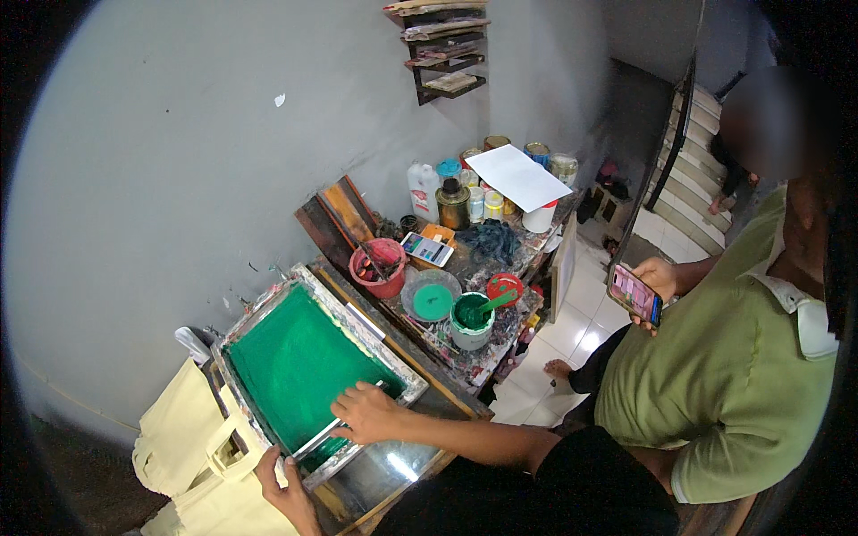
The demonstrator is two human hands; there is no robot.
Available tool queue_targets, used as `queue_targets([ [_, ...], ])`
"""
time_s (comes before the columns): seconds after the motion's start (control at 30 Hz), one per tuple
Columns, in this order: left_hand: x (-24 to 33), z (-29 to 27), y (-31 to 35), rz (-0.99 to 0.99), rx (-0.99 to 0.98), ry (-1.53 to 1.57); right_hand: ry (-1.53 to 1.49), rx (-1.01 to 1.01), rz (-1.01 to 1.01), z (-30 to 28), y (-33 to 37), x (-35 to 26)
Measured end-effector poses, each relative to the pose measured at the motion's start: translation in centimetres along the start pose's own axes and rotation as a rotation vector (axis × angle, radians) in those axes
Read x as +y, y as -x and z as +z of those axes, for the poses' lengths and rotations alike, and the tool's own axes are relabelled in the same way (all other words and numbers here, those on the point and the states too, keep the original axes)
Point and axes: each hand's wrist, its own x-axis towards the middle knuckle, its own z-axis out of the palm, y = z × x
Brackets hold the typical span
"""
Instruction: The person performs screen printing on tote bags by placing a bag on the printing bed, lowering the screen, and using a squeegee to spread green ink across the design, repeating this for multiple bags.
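Note:
A screen-printing frame (414, 390) lies tilted across the worktable, its mesh (299, 348) coated with green ink. My right hand (368, 413) is closed over a squeegee (315, 440) that rests on the mesh near the frame's near end. The part of the squeegee under my fingers is hidden. My left hand (284, 491) grips the frame's edge at its near left corner, thumb and forefinger on either side. Pale yellow cloth bags (183, 424) with handles lie beside and partly under the frame, close to my left hand.
A side table holds a green ink tub (472, 332) with a spatula, a bowl (409, 297), a pink bucket (378, 284), a phone (426, 249), bottles and several cans. A person in a green shirt (706, 384) stands at right with another phone (633, 296). Stairs (688, 192) rise behind.

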Motion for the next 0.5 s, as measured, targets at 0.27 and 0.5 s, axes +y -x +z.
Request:
queue_targets([
  [0.27, 2.6, 2.0, -2.5, 0.061, -0.174, -0.099, -0.011, 0.051, -0.021, -0.1, 0.4, 0.0],
  [0.5, 3.2, 2.9, -4.4, 0.066, -0.218, -0.070, -0.017, 0.064, -0.020, 0.1, 0.1, 0.2],
])
